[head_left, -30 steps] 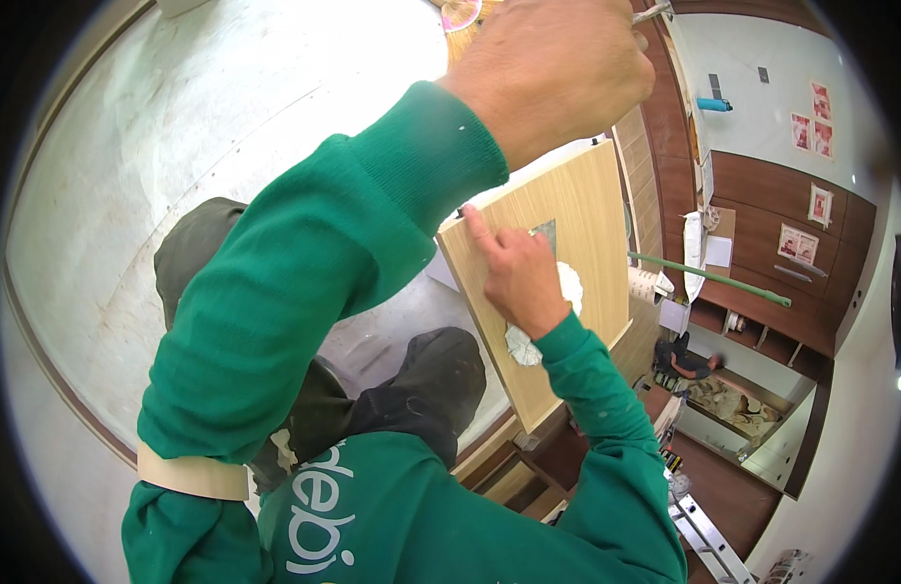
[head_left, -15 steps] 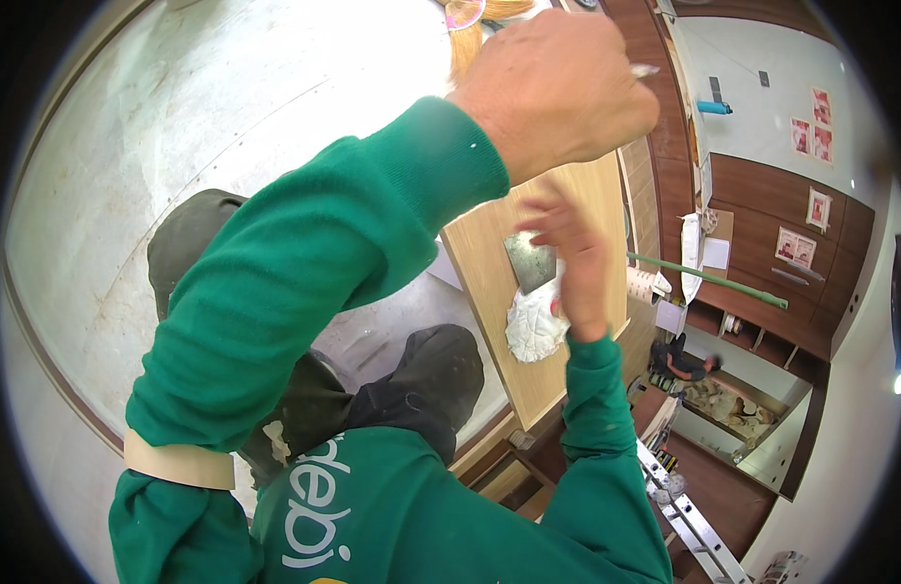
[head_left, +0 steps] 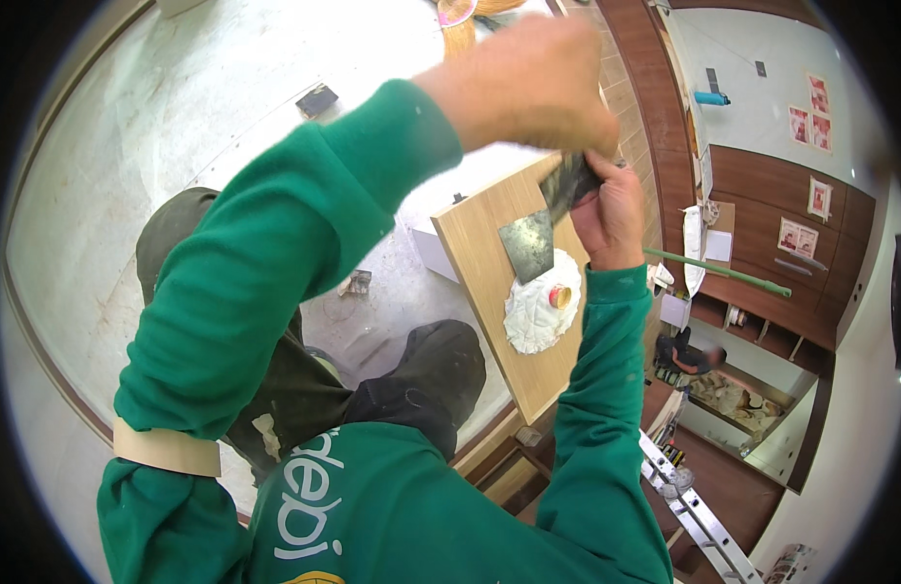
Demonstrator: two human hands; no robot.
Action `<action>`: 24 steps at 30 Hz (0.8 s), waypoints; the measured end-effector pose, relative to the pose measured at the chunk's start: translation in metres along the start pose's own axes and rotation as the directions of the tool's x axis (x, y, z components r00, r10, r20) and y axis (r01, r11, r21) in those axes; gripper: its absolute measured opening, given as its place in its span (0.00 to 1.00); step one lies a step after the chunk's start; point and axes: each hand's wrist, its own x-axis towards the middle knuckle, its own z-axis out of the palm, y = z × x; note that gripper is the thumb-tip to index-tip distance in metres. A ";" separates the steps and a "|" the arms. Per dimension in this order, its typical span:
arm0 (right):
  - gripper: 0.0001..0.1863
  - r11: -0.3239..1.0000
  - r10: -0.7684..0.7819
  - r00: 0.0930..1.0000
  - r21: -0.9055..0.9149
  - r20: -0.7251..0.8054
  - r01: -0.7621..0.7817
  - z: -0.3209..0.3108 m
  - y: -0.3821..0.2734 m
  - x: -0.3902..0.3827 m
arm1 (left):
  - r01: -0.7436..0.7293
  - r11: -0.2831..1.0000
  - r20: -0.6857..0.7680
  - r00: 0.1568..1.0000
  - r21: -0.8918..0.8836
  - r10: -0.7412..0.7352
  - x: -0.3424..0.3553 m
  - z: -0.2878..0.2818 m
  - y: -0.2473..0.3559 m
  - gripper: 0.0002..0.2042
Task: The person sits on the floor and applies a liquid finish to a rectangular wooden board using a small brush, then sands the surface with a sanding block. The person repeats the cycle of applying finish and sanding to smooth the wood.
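My left hand (head_left: 528, 88) is raised over the far end of a wooden board (head_left: 548, 389). It is blurred and closed, and what its fingers hold is hidden. Just below it, my right hand (head_left: 613, 216) grips a dark, flat plate (head_left: 570, 180) between thumb and fingers. The two hands nearly meet at the plate's upper edge; I cannot tell whether they touch. A greyish metal sheet (head_left: 526, 245) lies on the board, beside a white, crumpled, round pad (head_left: 536, 326). On that pad sits a small round container (head_left: 560, 297) with a reddish rim.
Dark blocks (head_left: 317, 100) lie on the pale floor (head_left: 226, 146). Straw-coloured bristles (head_left: 458, 37) show at the top. To the right are a green pole (head_left: 723, 273), an aluminium ladder (head_left: 698, 506) and wooden cabinets (head_left: 742, 195). Another person (head_left: 689, 355) is farther off.
My left hand has moved left and slightly down. My right hand has lifted away from the white pad and now grips the dark plate. The small container on the pad has come into view.
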 end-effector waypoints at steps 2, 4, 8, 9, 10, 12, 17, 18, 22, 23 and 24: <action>0.13 0.959 0.141 0.990 -0.251 0.027 -0.130 -0.014 0.001 0.009 | -0.048 0.998 -0.235 0.970 0.038 0.056 -0.003 -0.025 0.006 0.10; 0.13 0.865 0.249 0.968 -0.445 -0.022 -0.233 -0.022 0.017 0.016 | 0.149 0.981 -0.256 0.950 -0.125 -0.177 -0.013 -0.062 0.020 0.10; 0.15 0.667 0.192 0.980 -0.739 0.047 -0.095 -0.029 0.046 0.031 | -0.004 0.952 -0.219 0.973 0.306 0.074 0.003 -0.068 -0.025 0.08; 0.16 0.639 0.177 0.984 -0.764 0.035 -0.088 -0.034 0.049 0.035 | 0.017 0.960 -0.203 0.978 0.278 0.041 0.001 -0.077 -0.013 0.07; 0.16 0.610 0.161 0.987 -0.788 0.022 -0.082 -0.038 0.051 0.038 | 0.203 0.977 -0.124 0.970 -0.059 -0.209 -0.004 -0.089 0.000 0.07; 0.15 0.616 0.163 0.987 -0.780 -0.011 -0.111 -0.034 0.048 0.040 | 0.342 0.889 0.049 0.938 -0.303 -0.344 -0.005 -0.101 0.007 0.08; 0.19 0.483 0.039 0.992 -0.872 0.118 0.085 -0.013 0.080 0.015 | 0.326 0.904 -0.134 0.918 -0.277 -0.372 0.000 -0.084 0.006 0.11; 0.20 0.437 0.015 0.988 -0.890 0.153 0.131 -0.006 0.086 0.007 | 0.315 0.896 -0.195 0.902 -0.314 -0.385 -0.004 -0.082 0.007 0.11; 0.19 0.470 -0.050 0.997 -0.879 0.060 0.076 -0.009 0.072 0.012 | 0.307 0.873 -0.177 0.902 -0.379 -0.394 -0.006 -0.084 0.014 0.11; 0.19 0.479 -0.061 0.997 -0.874 0.052 0.075 -0.011 0.075 0.012 | 0.347 0.862 -0.159 0.890 -0.370 -0.427 -0.004 -0.085 0.016 0.12; 0.19 0.489 -0.073 0.996 -0.869 0.044 0.074 -0.012 0.077 0.009 | 0.386 0.849 -0.140 0.878 -0.360 -0.458 -0.002 -0.085 0.018 0.12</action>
